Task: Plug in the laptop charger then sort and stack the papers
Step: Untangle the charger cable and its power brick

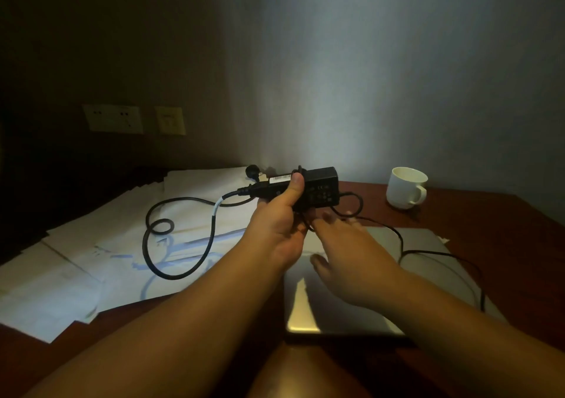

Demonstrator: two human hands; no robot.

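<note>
1. The charger brick (pixel 318 188) is held up off the table (pixel 489 214), just beyond the closed laptop (pixel 428 272).
2. It looks rigid and compact, easy to grip around its body. Its thick cord (pixel 180 235) is limp and loops over the papers (pixel 91 254) left of the laptop, so it will likely drag; the plug (pixel 252 171) lies behind the brick.
3. The left hand (pixel 279 214) grips the brick, thumb on top.
4. The right hand (pixel 351 241) is spread with loose fingers, touching the thin cable (pixel 440 254) below the brick; whether it pinches it I cannot tell.
5. The wall sockets (pixel 113 119) sit well left of the laptop.
</note>
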